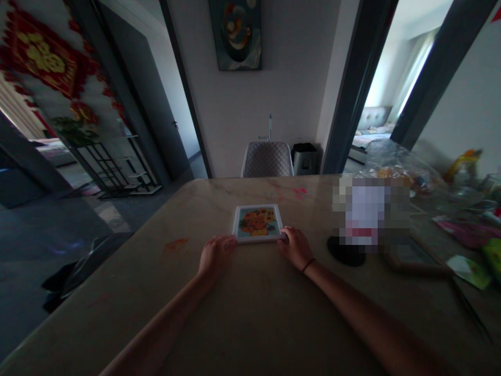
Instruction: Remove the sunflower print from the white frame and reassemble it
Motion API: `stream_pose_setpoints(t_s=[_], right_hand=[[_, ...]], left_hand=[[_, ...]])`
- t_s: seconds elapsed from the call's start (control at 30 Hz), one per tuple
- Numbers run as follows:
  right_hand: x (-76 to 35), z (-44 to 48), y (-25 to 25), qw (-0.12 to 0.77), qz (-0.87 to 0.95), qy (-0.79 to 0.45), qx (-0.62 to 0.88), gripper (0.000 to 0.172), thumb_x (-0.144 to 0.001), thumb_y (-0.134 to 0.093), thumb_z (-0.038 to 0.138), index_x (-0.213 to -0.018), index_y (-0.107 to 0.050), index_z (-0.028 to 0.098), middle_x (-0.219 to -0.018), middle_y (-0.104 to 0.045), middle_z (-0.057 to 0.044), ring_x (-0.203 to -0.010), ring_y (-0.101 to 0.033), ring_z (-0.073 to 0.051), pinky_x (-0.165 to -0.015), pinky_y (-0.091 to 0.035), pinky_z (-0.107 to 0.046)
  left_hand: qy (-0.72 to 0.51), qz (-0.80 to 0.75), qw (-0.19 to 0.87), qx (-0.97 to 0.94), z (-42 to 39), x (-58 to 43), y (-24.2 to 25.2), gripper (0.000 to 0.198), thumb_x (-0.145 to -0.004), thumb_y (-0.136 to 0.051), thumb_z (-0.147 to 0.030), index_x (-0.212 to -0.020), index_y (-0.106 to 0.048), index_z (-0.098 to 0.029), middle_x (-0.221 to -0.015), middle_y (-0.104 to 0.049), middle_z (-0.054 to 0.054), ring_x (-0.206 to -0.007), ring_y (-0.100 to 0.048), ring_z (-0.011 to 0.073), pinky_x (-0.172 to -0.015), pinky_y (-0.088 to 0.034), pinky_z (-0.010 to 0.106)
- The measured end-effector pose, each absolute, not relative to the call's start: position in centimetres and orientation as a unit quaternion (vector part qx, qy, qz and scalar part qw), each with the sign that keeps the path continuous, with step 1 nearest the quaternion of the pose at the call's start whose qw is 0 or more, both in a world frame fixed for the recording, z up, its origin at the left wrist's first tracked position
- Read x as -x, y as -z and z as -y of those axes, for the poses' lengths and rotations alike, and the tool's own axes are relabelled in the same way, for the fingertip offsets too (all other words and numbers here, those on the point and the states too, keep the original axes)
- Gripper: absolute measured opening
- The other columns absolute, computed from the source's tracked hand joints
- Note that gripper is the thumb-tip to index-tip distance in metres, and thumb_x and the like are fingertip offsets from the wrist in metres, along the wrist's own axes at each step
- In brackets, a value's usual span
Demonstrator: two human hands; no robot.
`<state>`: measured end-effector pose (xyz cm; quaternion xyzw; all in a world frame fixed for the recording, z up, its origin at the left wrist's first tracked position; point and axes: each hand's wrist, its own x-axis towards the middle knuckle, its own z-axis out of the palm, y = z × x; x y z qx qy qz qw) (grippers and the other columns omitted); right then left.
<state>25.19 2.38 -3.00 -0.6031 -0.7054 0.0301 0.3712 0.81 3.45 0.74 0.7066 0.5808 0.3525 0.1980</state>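
A small white-framed picture of orange sunflowers (257,222) lies flat near the middle of a beige table (250,308). My left hand (214,254) has its fingers curled on the frame's near left corner. At the near right corner my right hand (295,246), with a dark band on its wrist, grips the frame in the same way. Both arms stretch forward over the tabletop.
A dark round base (346,251) with a blurred object above it stands right of the picture. Clutter and a clear plastic bag (395,162) fill the table's right side. A quilted chair (267,159) and a bin (305,158) stand beyond the far edge. A dark chair (84,269) sits left.
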Motion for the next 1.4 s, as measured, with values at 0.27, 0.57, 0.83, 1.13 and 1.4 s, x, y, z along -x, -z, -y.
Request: stream_pose_setpoints(t_s=[0.27,0.57,0.83,1.13,1.4], right_hand=[[-25.7,-2.6,2.5,0.399,0.692,-0.073,0.597,0.028,-0.071,-0.055,0.038,-0.09,-0.058,0.018,-0.09,-0.062,-0.008,-0.087,-0.055,-0.021,-0.08,-0.042,-0.037],[-27.2,-3.1,-0.3,0.497,0.514,-0.434,0.548,0.062,-0.077,-0.004,0.069,-0.038,-0.018,0.023,-0.036,-0.024,0.005,-0.033,-0.023,-0.007,-0.038,-0.026,-0.024],[-27.1,-3.5,0.9,0.487,0.502,-0.414,0.583,0.062,-0.077,-0.006,0.069,-0.037,-0.017,0.023,-0.034,-0.019,0.005,-0.031,-0.02,-0.007,-0.038,-0.021,-0.025],[-26.5,-3.2,2.1,0.489,0.581,-0.097,0.644,0.049,-0.078,-0.041,0.056,-0.096,-0.056,0.014,-0.098,-0.062,-0.014,-0.095,-0.057,-0.023,-0.083,-0.041,-0.037],[-26.9,-3.7,3.1,0.412,0.668,-0.12,0.608,0.039,-0.075,-0.051,0.052,-0.083,-0.069,0.018,-0.106,-0.063,-0.013,-0.107,-0.053,-0.026,-0.092,-0.038,-0.04]], left_hand=[[-0.327,-0.595,0.153,-0.718,-3.0,-0.8,-1.0,0.025,-0.073,-0.054,-0.045,-0.08,-0.07,-0.027,-0.091,-0.07,0.003,-0.085,-0.063,0.0255,-0.076,-0.044,0.033],[-0.552,-0.56,0.335,-0.519,-4.1,0.2,-1.9,0.062,-0.075,-0.013,-0.071,-0.038,-0.022,-0.023,-0.035,-0.029,-0.003,-0.035,-0.032,0.011,-0.04,-0.03,0.024],[-0.476,-0.626,0.268,-0.556,-3.9,-0.1,-0.6,0.063,-0.079,-0.012,-0.067,-0.035,-0.027,-0.023,-0.034,-0.025,-0.003,-0.033,-0.025,0.0105,-0.039,-0.02,0.026],[-0.392,-0.588,0.187,-0.683,-4.7,0.1,0.1,0.039,-0.078,-0.042,-0.052,-0.086,-0.066,-0.023,-0.099,-0.066,0.007,-0.099,-0.057,0.0258,-0.088,-0.038,0.035],[-0.297,-0.567,0.135,-0.756,-4.9,0.2,0.5,0.043,-0.069,-0.058,-0.046,-0.105,-0.064,-0.022,-0.121,-0.057,0.007,-0.113,-0.049,0.0272,-0.1,-0.031,0.041]])
